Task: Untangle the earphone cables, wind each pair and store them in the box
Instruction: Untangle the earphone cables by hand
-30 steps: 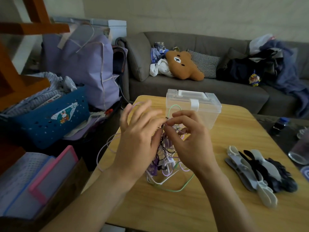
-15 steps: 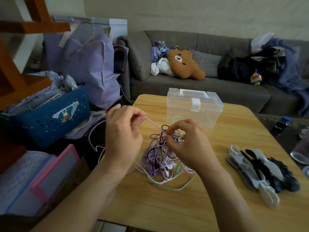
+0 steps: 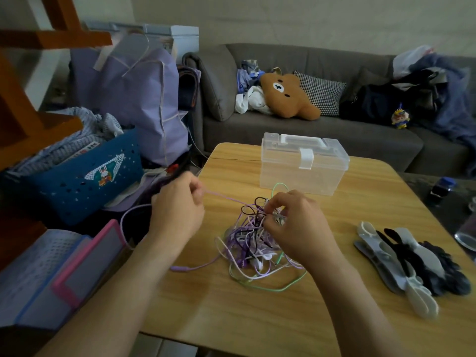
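Note:
A tangle of earphone cables (image 3: 253, 249), purple, white, black and green, lies on the wooden table (image 3: 257, 313). My left hand (image 3: 177, 212) pinches a lilac cable (image 3: 226, 198) and holds it stretched out to the left of the tangle, near the table's left edge. My right hand (image 3: 293, 225) pinches the top of the tangle where that cable comes out. A lilac plug (image 3: 180, 267) lies on the table below my left wrist. A clear plastic box (image 3: 302, 163) with a white latch stands closed behind the tangle.
A pile of grey, white and black cable winders (image 3: 409, 264) lies at the table's right. A blue basket (image 3: 82, 176) and pink-edged boxes (image 3: 64, 274) stand left of the table. Behind it runs a grey sofa (image 3: 334, 140) with a bear cushion. A glass (image 3: 467, 234) sits far right.
My left hand has moved left and away from the tangle, drawing the lilac cable out taut. My right hand has stayed on the top of the tangle.

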`<state>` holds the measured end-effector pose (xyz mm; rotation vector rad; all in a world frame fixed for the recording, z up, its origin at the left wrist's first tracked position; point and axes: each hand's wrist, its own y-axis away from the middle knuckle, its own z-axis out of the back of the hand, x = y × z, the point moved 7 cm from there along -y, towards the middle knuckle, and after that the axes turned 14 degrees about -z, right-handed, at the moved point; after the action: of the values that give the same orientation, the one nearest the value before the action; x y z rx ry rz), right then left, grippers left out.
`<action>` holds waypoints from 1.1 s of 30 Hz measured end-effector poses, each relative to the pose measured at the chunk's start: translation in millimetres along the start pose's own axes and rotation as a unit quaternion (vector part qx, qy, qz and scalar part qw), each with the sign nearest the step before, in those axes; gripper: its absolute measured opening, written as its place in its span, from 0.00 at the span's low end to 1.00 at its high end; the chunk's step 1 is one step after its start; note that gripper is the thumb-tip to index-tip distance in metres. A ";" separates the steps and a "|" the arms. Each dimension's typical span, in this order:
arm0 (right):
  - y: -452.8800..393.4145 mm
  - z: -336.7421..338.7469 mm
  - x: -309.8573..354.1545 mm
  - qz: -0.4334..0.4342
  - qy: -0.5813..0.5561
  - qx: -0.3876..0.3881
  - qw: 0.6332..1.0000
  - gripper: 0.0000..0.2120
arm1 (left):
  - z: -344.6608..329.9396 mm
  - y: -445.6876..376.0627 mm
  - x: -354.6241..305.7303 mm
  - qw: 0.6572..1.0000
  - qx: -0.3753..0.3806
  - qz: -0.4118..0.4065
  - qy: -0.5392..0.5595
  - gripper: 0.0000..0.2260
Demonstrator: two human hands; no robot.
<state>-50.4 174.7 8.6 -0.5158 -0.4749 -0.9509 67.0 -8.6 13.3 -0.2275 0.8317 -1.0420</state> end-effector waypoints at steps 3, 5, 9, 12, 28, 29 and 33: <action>2.5 -0.1 1.5 0.010 -0.004 -0.007 1.000 0.03 | -10.1 5.1 -15.9 0.996 0.068 -0.031 -0.048 0.23; 3.7 0.3 3.0 0.016 -0.015 -0.017 1.000 0.03 | -6.8 9.1 -48.6 0.989 0.058 -0.131 0.017 0.27; 6.4 5.6 9.4 0.021 -0.096 -0.033 0.995 0.05 | -21.1 24.1 -85.8 0.961 0.120 -0.234 0.086 0.16; 8.6 8.5 9.5 0.003 -0.152 -0.022 0.988 0.05 | -20.0 18.8 -79.8 0.966 0.088 -0.224 0.090 0.08; 1.7 7.1 3.3 0.007 -0.200 0.016 0.980 0.06 | -12.3 10.8 -59.5 0.961 0.052 -0.183 0.201 0.07; 0.1 2.9 1.9 -0.003 -0.212 0.028 0.977 0.07 | -13.0 10.2 -58.2 0.962 0.044 -0.178 0.204 0.07; -2.0 -0.2 -0.2 -0.021 -0.305 0.050 0.951 0.07 | -13.4 5.8 -39.1 0.959 0.000 -0.072 0.274 0.09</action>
<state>-52.2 173.7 8.7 -0.7106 -1.0895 -0.7914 52.2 29.7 20.5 0.0088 1.3290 -1.2656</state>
